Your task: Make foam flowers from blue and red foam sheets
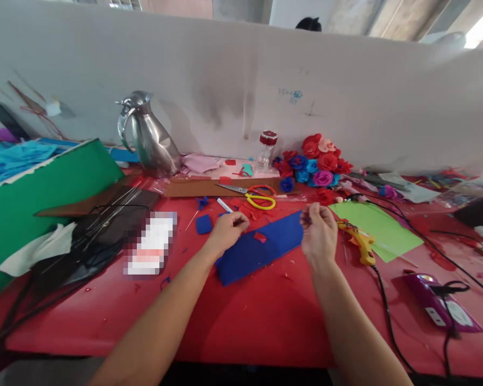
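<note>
Over the left end of a dark blue strip (261, 249) of paper or cloth, my left hand (228, 231) is closed in a pinch. Whatever it may hold is too small to make out. My right hand (319, 234) is raised at the strip's right end, fingers curled against the thumb. A small dark bit seems to show at its fingertips, but I cannot name it. On the strip lies a red scrap (260, 237). Scissors (260, 200) with yellow and orange handles rest just beyond. Left of my left hand are a blue folded piece (203, 224) and a white marker (224, 205).
Paper roses (323, 178) and a red-lidded jar (267, 150) stand at the back, a steel jug (155, 139) at back left. Right lie a yellow glue gun (360, 244), a green sheet (386, 230) and a purple power strip (443, 303) with cables. A green box (56, 198) is left.
</note>
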The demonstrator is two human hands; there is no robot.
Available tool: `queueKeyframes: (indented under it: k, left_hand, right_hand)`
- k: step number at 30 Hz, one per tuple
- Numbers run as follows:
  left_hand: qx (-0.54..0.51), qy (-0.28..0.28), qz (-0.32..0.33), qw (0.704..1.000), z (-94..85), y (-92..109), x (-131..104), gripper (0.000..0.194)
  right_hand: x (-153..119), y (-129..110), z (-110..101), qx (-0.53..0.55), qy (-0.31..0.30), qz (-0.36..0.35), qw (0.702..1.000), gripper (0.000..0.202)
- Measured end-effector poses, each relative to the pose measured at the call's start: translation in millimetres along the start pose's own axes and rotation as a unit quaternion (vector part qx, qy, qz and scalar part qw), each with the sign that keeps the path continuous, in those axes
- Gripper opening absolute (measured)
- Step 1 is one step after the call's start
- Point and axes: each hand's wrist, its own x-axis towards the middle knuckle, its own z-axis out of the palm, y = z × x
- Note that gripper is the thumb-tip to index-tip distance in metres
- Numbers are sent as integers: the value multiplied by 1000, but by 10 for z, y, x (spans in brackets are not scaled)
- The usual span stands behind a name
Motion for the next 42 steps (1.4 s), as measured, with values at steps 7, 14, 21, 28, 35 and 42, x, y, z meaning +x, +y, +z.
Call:
queueKeyframes:
  k: [7, 14, 21, 28, 35, 42]
  left_hand:
    - [19, 208, 32, 977, -184, -9, 74, 15]
    - [22, 148, 59, 987, -164, 158, -10, 38]
    - [-108, -138, 72, 982, 179, 213, -188, 29]
    - [-369, -122, -60, 920, 180, 202, -180, 18]
    - [-515, -100, -101, 845, -68, 233, -94, 8]
    - [-546, 56, -81, 832, -437, 251, 3, 19]
  right_hand:
    - [24, -73, -35, 34, 20, 43, 998, 43]
    - [-277, -18, 153, -42, -155, 125, 979, 42]
    - [-453, 33, 194, -155, -222, 16, 963, 30]
    - [-512, 44, 205, -108, -389, 81, 911, 58]
    - [-513, 106, 182, -286, -453, 75, 841, 30]
    - [-24, 29, -39, -266, -150, -28, 952, 33]
